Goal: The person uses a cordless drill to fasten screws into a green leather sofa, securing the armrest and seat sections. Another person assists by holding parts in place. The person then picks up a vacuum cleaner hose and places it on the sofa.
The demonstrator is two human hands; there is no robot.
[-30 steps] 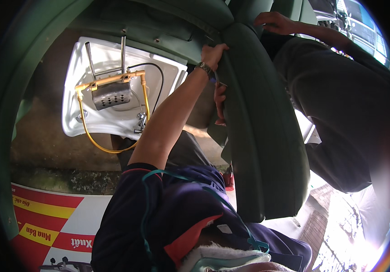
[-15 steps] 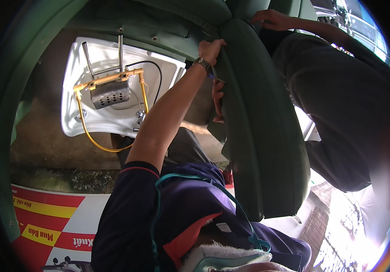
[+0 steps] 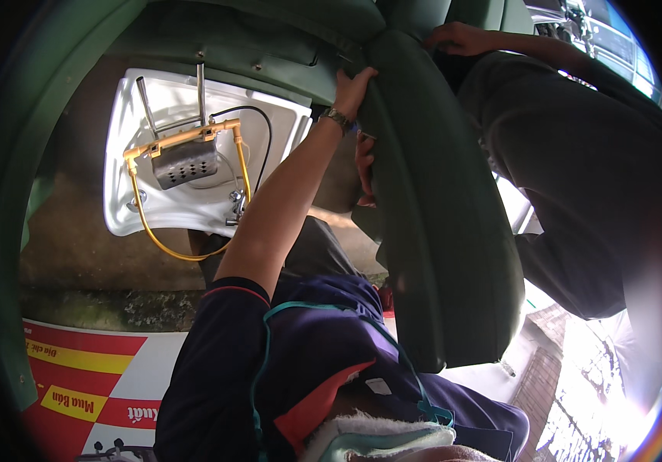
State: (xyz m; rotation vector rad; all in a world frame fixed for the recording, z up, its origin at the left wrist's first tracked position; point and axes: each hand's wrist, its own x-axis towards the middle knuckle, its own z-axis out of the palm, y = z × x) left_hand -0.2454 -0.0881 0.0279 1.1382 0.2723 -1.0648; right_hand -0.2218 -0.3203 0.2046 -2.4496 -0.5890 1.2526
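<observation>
A long dark-green padded armrest stretches from the upper middle down past my right side. My left hand, with a watch on its wrist, grips the armrest's upper left edge; its thumb lies on the padding and its other fingers are mostly hidden. Just below, the curled fingers of my right hand show at the same edge, while the armrest covers the rest of that arm. A small bit of metal shows by these fingers, too little to name. To the left is a white wash basin.
A yellow pipe frame with a hose and a perforated metal holder lie across the basin. Green upholstery curves around it. Another person's hand rests on the padding at upper right. A red, yellow and white sign is at lower left.
The view has shifted slightly. My left hand stays on the armrest's edge, its thumb now a little more stretched. The metal bit by my right fingers shows less.
</observation>
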